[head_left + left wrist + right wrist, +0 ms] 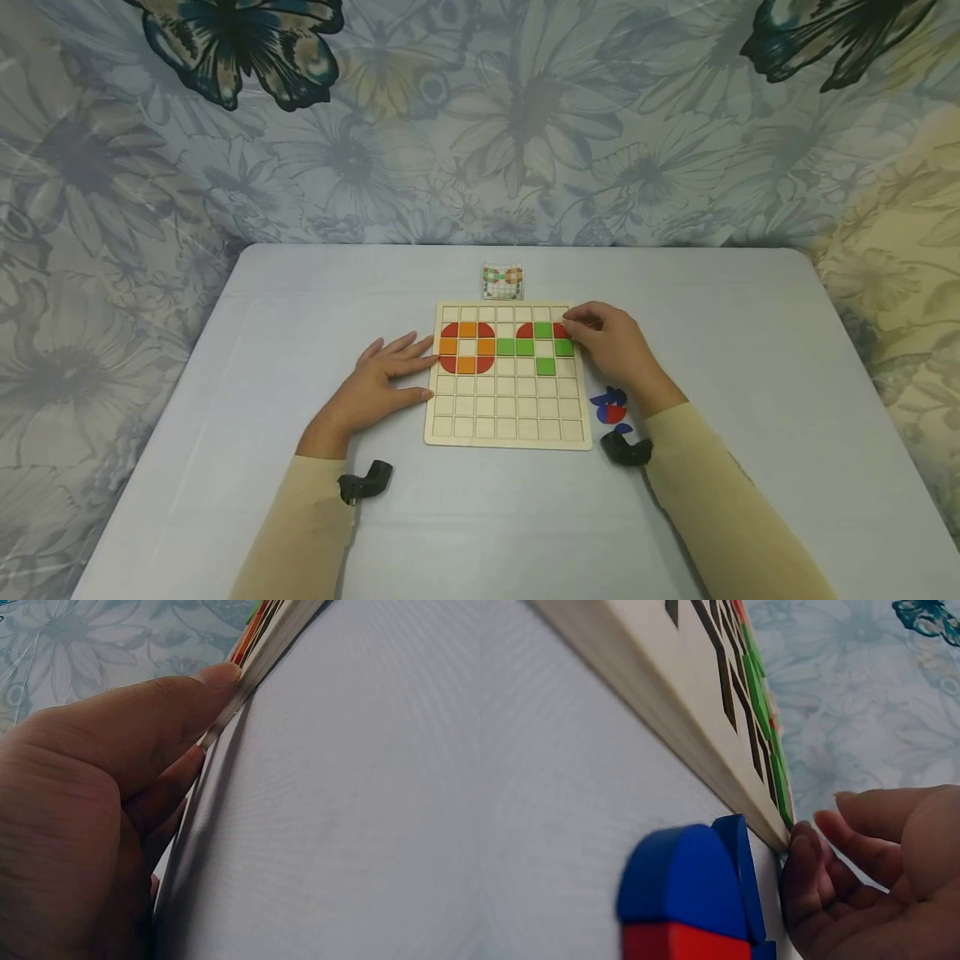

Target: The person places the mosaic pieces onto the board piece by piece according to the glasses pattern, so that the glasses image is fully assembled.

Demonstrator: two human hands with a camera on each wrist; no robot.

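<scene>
A square wooden grid board (pixel 506 408) lies on the table, with red, orange and green pieces set in its upper cells. On its left half, red quarter-rounds and orange squares (pixel 467 365) form a ring. Green squares (pixel 545 367) and red quarter-rounds fill part of the right half. My left hand (pixel 382 379) rests against the board's left edge, fingers spread, thumb touching the rim. My right hand (pixel 615 343) is at the upper right corner, its fingertips at a red quarter-round (pixel 559 331) in a cell. In the right wrist view nothing shows between thumb and forefinger.
A small pattern card (pixel 502 282) lies just beyond the board. Several blue and red loose pieces (pixel 611 408) lie right of the board, beside my right wrist. Black wrist mounts (pixel 366 482) sit at both sleeves. Behind the table hangs a flowered cloth (pixel 525 125).
</scene>
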